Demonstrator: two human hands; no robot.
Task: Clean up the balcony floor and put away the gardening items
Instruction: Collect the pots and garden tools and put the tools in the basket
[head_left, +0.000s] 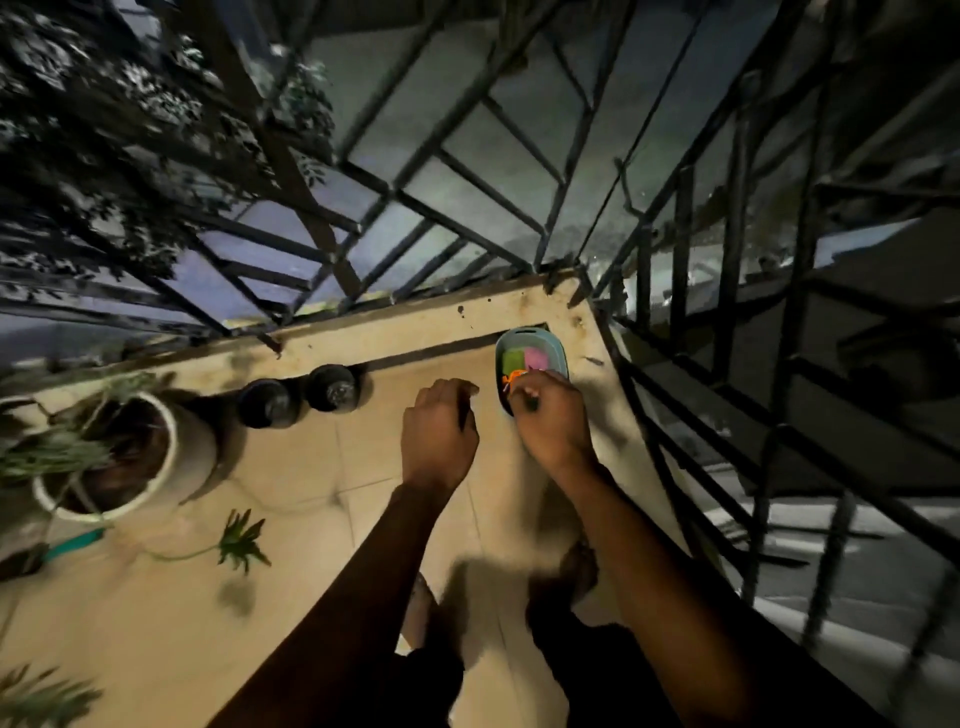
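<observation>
A teal oval basket (556, 347) stands in the balcony's far right corner, with a green item (511, 359) and a pink item (536, 356) inside. My right hand (550, 415) is over the basket's near rim, fingers closed on a small orange thing (511, 378). My left hand (441, 431) hovers just left of the basket with fingers curled; whether it holds anything I cannot tell. A loose green plant cutting (240, 540) lies on the tiled floor (291, 467) at the left.
A white pot (176, 457) with a plant stands at the left. Two small dark pots (267, 404) (332, 387) sit along the ledge (395, 325). A teal-handled tool (72, 543) lies near the white pot. Black metal railing (675, 291) encloses the corner. My bare feet are below.
</observation>
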